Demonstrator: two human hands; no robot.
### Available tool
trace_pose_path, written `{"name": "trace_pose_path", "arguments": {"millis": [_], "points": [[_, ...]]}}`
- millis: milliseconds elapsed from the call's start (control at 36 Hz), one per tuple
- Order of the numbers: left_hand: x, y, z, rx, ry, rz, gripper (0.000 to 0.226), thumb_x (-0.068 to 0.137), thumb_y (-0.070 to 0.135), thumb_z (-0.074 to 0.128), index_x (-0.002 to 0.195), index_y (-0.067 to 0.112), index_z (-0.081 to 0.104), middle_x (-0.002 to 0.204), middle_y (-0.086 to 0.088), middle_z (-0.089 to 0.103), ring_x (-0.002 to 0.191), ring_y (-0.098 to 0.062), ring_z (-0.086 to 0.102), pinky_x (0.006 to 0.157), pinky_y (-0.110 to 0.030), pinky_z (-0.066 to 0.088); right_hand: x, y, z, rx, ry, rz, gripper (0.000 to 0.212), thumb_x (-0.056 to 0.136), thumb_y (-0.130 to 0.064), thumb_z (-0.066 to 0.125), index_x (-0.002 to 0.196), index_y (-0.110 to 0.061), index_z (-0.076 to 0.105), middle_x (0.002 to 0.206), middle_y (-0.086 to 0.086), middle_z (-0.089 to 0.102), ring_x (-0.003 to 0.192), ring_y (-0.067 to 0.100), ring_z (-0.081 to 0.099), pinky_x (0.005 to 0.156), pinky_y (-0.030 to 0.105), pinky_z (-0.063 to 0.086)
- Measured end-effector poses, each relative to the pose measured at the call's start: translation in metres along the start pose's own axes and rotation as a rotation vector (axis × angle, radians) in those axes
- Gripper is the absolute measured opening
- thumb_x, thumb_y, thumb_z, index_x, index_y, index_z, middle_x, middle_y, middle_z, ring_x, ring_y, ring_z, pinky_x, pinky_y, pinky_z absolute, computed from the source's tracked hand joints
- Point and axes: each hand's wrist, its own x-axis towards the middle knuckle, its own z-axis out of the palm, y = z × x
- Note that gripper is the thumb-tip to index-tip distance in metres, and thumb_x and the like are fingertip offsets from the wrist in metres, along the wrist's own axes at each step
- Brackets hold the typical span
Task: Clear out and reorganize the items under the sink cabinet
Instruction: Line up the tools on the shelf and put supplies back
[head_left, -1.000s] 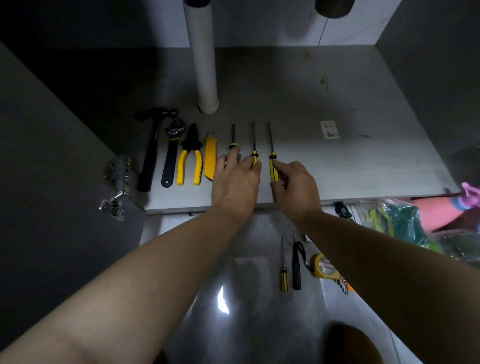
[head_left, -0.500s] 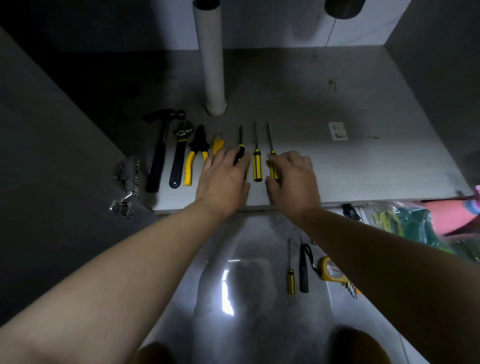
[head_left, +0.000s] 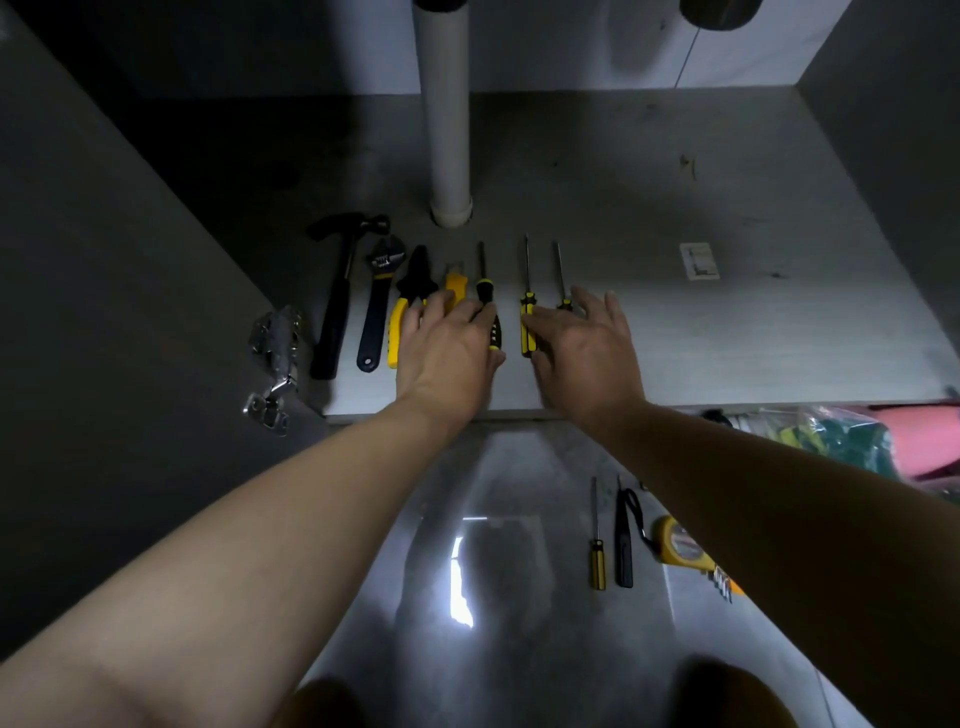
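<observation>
The right grip (head_left: 582, 345) has let go of the screwdriver (head_left: 562, 303) under its fingers; the left grip (head_left: 447, 348) lies flat and released too. Alignment here looks finished.

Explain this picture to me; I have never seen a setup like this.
There is no machine. A person wears one camera on the head, and it looks down at their own bare arms. The left hand and right hand rest flat, fingers straight, on tools lined up on the cabinet floor in front of a white pipe. The tools are a hammer, wrench, pliers, yellow knife and three screwdrivers. Neither hand grips anything. A small screwdriver and tape measure lie on the room floor, nearer the person.
</observation>
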Motion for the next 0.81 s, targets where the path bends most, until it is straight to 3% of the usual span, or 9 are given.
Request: {"name": "trace_pose_path", "arguments": {"millis": [139, 306, 444, 639, 806], "points": [[-0.001, -0.002, 0.001, -0.004, 0.001, -0.002, 0.056, 0.095, 0.048, 0.056, 0.146, 0.026, 0.050, 0.145, 0.007, 0.054, 0.141, -0.025, 0.036, 0.112, -0.043, 0.028, 0.004, -0.005, 0.004, 0.059, -0.007, 0.017, 0.048, 0.092, -0.025, 0.063, 0.139, -0.031, 0.057, 0.145, -0.009, 0.056, 0.147, 0.030, 0.031, 0.122, 0.048, 0.013], [-0.003, -0.001, 0.002, -0.035, 0.005, -0.008, 0.057, 0.097, 0.047, 0.055, 0.148, 0.025, 0.047, 0.148, 0.006, 0.052, 0.142, -0.024, 0.035, 0.115, -0.043, 0.027, -0.010, 0.004, 0.005, 0.148, 0.124, 0.069, 0.048, 0.088, -0.031, 0.065, 0.135, -0.023, 0.057, 0.135, 0.004, 0.052, 0.126, 0.025, 0.044, 0.103, 0.043, 0.041], [-0.003, -0.002, 0.002, -0.074, 0.002, -0.016, 0.058, 0.096, 0.047, 0.056, 0.149, 0.025, 0.047, 0.148, 0.006, 0.052, 0.143, -0.024, 0.034, 0.116, -0.045, 0.026, -0.021, 0.019, 0.006, 0.299, 0.085, 0.150, 0.054, 0.091, -0.021, 0.063, 0.143, -0.013, 0.050, 0.125, 0.006, 0.046, 0.114, 0.021, 0.046, 0.094, 0.034, 0.049], [-0.003, -0.001, 0.002, -0.058, 0.001, -0.003, 0.058, 0.095, 0.043, 0.059, 0.150, 0.027, 0.045, 0.147, 0.004, 0.051, 0.141, -0.025, 0.035, 0.116, -0.045, 0.027, -0.021, 0.019, 0.009, 0.359, 0.043, 0.166, 0.049, 0.096, -0.013, 0.060, 0.144, -0.013, 0.050, 0.125, 0.006, 0.052, 0.114, 0.020, 0.050, 0.095, 0.025, 0.043], [-0.001, -0.001, 0.003, -0.035, 0.001, 0.000, 0.059, 0.095, 0.044, 0.058, 0.150, 0.028, 0.045, 0.146, 0.005, 0.050, 0.138, -0.025, 0.037, 0.116, -0.044, 0.027, -0.013, 0.010, 0.009, 0.375, 0.075, 0.180, 0.048, 0.095, -0.009, 0.061, 0.143, -0.011, 0.052, 0.126, 0.008, 0.054, 0.115, 0.022, 0.051, 0.099, 0.032, 0.047]]}}
